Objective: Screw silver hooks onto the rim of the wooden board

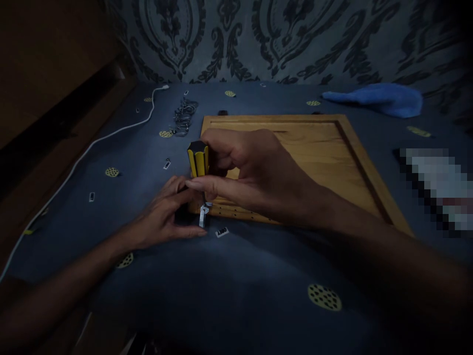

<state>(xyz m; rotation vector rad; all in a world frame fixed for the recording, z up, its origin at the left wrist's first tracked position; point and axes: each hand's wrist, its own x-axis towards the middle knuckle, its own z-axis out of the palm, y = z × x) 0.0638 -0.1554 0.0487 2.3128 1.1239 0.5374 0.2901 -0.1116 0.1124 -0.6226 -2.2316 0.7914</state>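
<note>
My right hand is closed around the yellow and black handle of a screwdriver, held upright with its shaft pointing down. The shaft's lower end meets a small shiny metal bracket at the near left corner of a framed wooden panel. Around that bracket, my left hand has its thumb at the lower end and its fingers near the panel's corner, partly hidden behind the screwdriver. A row of small dark holes runs along the panel's near edge.
A tangled heap of small metal pieces lies beyond my left hand. A white cable runs along the left. At the back right is a blue cloth, with a blurred-out flat object nearer. Patterned blue fabric lies underneath.
</note>
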